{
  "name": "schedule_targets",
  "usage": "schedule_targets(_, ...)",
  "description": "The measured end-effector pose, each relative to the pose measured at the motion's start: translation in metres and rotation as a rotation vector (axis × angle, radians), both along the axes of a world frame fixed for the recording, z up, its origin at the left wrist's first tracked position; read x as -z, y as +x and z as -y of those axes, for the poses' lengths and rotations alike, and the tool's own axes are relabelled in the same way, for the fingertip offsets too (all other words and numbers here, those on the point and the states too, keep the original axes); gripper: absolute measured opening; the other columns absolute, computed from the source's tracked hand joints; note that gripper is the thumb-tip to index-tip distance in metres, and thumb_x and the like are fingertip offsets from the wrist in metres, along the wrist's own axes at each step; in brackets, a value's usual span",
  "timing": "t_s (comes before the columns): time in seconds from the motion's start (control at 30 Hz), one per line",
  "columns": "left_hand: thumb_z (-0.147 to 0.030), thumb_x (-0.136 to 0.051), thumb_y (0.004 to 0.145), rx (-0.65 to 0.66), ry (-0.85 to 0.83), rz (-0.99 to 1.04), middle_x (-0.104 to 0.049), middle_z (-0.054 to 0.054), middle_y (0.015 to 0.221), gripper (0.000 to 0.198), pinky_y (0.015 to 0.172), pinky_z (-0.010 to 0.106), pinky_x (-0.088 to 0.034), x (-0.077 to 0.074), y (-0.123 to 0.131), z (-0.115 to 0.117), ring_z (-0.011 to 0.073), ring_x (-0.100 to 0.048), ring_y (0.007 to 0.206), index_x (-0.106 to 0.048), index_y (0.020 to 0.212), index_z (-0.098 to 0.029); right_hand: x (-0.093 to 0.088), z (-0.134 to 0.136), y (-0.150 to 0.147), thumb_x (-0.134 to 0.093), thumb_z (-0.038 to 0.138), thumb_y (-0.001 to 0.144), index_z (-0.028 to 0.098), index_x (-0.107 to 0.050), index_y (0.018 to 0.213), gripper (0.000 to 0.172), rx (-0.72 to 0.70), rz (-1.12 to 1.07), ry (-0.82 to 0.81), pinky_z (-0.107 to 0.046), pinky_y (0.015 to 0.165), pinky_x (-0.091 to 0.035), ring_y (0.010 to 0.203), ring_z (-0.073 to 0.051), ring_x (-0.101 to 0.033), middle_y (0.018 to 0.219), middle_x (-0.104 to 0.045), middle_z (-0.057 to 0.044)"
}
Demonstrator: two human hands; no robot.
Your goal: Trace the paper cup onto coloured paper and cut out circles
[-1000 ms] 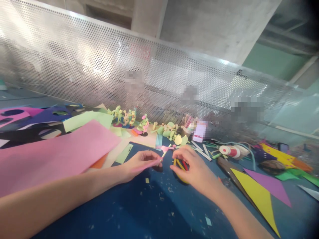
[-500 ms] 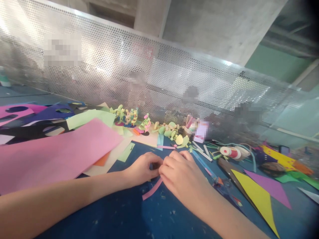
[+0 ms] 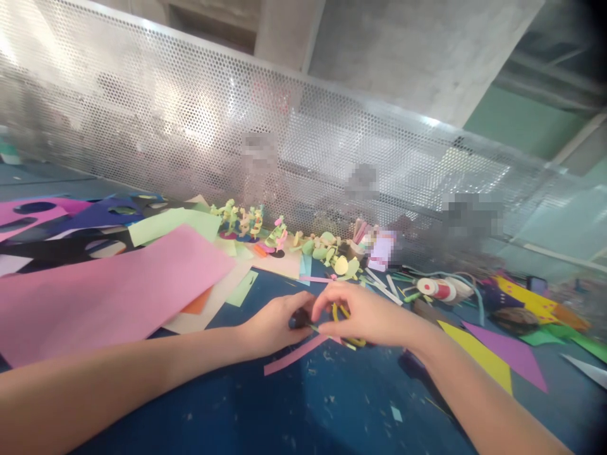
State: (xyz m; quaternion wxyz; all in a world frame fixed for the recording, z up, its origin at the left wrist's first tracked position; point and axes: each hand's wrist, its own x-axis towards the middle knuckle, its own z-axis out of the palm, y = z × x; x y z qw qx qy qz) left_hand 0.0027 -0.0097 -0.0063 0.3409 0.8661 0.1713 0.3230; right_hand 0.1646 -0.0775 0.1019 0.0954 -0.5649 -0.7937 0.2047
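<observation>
My left hand (image 3: pixel 275 323) is curled just above the blue table, its thumb and fingers around a small dark thing (image 3: pixel 298 318) too blurred to name. Facing it closely, my right hand (image 3: pixel 363 314) has bent fingers, with the thumb and index fingertips a little apart. Yellow loops (image 3: pixel 337 313) like scissor handles show at the right hand's palm; whether they are held cannot be told. A thin pale sliver crosses between the hands. Below them lies a pink paper strip (image 3: pixel 291 357), its right end under the right hand.
Large pink paper (image 3: pixel 118 291) and other sheets cover the left. Small green and yellow paper figures (image 3: pixel 232 218) stand at the back, near cut leaf shapes (image 3: pixel 327 249). On the right are a red-and-white roll (image 3: pixel 441 289), yellow paper (image 3: pixel 478 354) and purple paper (image 3: pixel 509 354). Perforated metal screen (image 3: pixel 199 120) behind.
My right hand has shifted right and turned, uncovering yellow loops and more of the pink strip. The left hand stays nearly in place. A small pale scrap now shows on the table.
</observation>
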Motion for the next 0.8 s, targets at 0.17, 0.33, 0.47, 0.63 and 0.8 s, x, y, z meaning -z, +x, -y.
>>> schedule_targets(0.17,-0.013,-0.061,0.071,-0.017,0.039,-0.048,-0.062,0.001,0.076,0.005,0.065,0.024,-0.042,0.001,0.000,-0.004,0.0158,-0.056,0.072,-0.062,0.075,-0.016,0.035,0.028,-0.028,-0.076,0.023,0.065,0.023,-0.066,0.079,0.017,-0.224,0.468,0.485,-0.036,0.066,-0.041,0.080,-0.023,-0.051,0.081,-0.058,-0.003)
schedule_targets(0.33,-0.008,-0.053,0.073,0.029,0.036,-0.015,-0.065,0.003,0.083,0.018,0.072,0.025,-0.045,-0.002,0.000,-0.002,0.0156,-0.058,0.077,-0.066,0.082,-0.016,0.072,0.038,-0.048,-0.053,0.005,0.077,0.016,-0.061,0.074,0.014,-0.361,0.709,0.856,-0.036,0.061,-0.037,0.068,-0.021,-0.050,0.067,-0.057,-0.005)
schedule_targets(0.47,-0.006,-0.052,0.072,0.065,0.071,0.013,-0.066,0.004,0.083,0.018,0.074,0.026,-0.047,-0.003,0.000,-0.002,0.0164,-0.059,0.080,-0.066,0.080,-0.016,0.067,0.035,-0.050,-0.051,0.004,0.077,0.016,-0.060,0.071,0.016,-0.385,0.673,0.862,-0.035,0.059,-0.037,0.064,-0.021,-0.052,0.065,-0.060,-0.005)
schedule_targets(0.63,-0.008,-0.056,0.072,0.139,0.119,0.068,-0.063,0.006,0.094,0.016,0.079,0.025,-0.047,0.001,-0.001,-0.002,0.0180,-0.060,0.088,-0.065,0.083,-0.016,0.032,0.024,-0.042,-0.056,0.013,0.074,0.021,-0.055,0.065,0.012,0.043,0.254,0.467,-0.028,0.051,-0.034,0.057,-0.016,-0.055,0.061,-0.061,-0.001)
schedule_targets(0.8,-0.010,-0.053,0.080,0.158,0.158,0.079,-0.060,0.007,0.103,0.020,0.086,0.025,-0.045,0.000,-0.003,0.001,0.0172,-0.057,0.098,-0.067,0.091,-0.019,0.008,0.001,-0.012,-0.052,0.005,0.066,0.020,-0.052,0.067,0.015,0.246,-0.366,-0.162,-0.022,0.047,-0.036,0.045,-0.012,-0.056,0.054,-0.062,0.003)
